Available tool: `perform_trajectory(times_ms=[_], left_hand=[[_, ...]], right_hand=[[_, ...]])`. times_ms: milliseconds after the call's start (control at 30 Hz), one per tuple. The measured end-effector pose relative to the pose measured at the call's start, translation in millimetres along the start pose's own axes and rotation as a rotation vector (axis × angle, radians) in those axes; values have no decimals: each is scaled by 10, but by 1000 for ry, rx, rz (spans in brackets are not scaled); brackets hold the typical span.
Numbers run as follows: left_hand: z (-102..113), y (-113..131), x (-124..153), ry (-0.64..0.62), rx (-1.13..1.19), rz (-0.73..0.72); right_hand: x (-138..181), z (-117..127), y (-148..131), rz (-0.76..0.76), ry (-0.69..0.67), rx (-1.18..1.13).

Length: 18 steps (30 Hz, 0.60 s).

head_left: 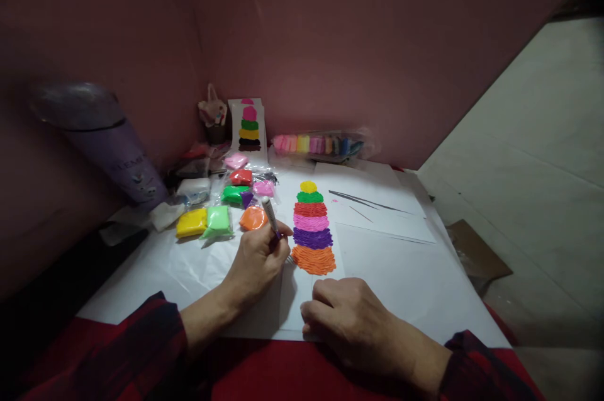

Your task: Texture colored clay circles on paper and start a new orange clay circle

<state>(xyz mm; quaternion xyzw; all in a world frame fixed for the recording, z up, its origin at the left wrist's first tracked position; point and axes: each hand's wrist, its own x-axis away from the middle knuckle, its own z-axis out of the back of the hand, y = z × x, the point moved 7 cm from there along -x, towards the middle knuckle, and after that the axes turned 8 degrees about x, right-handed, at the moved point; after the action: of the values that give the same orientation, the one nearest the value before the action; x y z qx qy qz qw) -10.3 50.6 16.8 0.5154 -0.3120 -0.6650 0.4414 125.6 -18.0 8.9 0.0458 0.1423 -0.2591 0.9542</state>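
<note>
My left hand (257,259) is closed round a marker-like tool (270,213) with a white cap end pointing up and its tip down beside the orange layer. A stack of clay bands (312,228), yellow, green, red, pink, purple and orange from top to bottom, lies on a white paper sheet (396,275). My right hand (346,316) rests knuckles-up on the paper just below the orange band, fingers curled under, pressing the sheet down.
Bags of coloured clay (219,220) lie left of the stack. A standing reference picture (248,125) and a clear box of clay sticks (321,144) lean at the back wall. A purple cone-shaped container (116,155) lies at left. More white sheets (377,199) lie at right.
</note>
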Motion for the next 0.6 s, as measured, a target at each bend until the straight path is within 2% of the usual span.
perform_trajectory(times_ms=[200, 400, 600], left_hand=[[-4, 25, -23, -7, -35, -34], [11, -16, -25, -2, -37, 3], [79, 9, -39, 70, -39, -32]], right_hand=[[1, -5, 3, -2, -15, -2], [4, 7, 4, -1, -8, -5], [2, -10, 9, 1, -14, -8]])
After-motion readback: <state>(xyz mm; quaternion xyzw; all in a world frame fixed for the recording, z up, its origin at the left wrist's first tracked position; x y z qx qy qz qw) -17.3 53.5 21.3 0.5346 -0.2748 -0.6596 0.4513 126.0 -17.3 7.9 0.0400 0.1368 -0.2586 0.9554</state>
